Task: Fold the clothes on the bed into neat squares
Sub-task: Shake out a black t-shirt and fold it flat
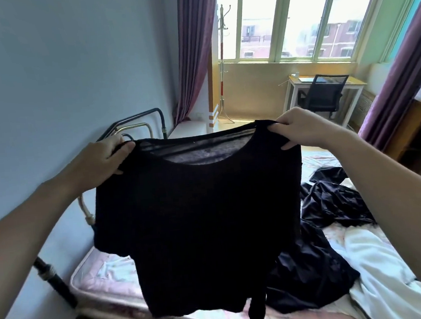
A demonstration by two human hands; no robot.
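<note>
A black top point(197, 200) is held up in the air over the bed point(105, 278), pinched at one shoulder by the left hand point(104, 159) and at the other by the right hand point(299, 128). More dark clothes point(332, 205), possibly two or three pieces, are heaped on the mattress beside a white blanket point(376, 267).

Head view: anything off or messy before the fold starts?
No damage visible. The black top hangs in the air, pinched at both shoulders by the left hand and right hand, not yet laid flat. Dark clothes lie crumpled in a heap on the bed, beside a rumpled white sheet.
</note>
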